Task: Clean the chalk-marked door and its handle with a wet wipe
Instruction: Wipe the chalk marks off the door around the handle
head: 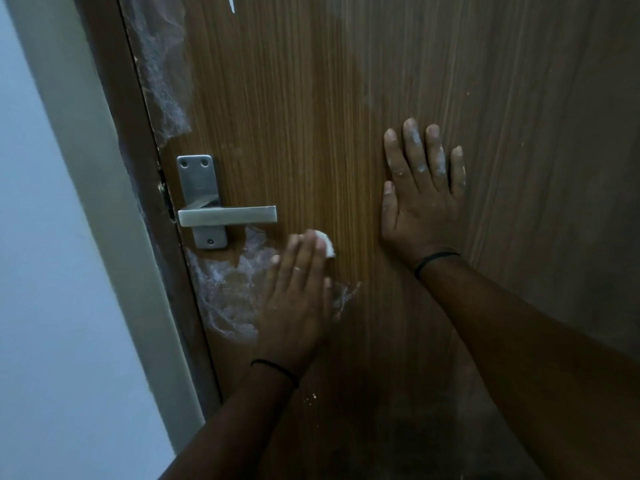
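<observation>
the left hand (294,299) presses a white wet wipe (325,245) flat against the wooden door (311,116), just below the tip of the metal handle (227,215); its fingers (301,258) lie straight and close together, hiding most of the wipe. the right hand (420,202) rests flat on the door, fingers spread and chalk-dusted. chalk smears (225,296) sit below the handle and along the door's edge, whose top is cut off.

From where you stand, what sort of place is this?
Probably an indoor doorway in a home or office, though little else shows. A wood-grain door with a metal lever handle sits in a brown frame beside a pale painted wall. White chalk smears mark the door below the handle.
</observation>
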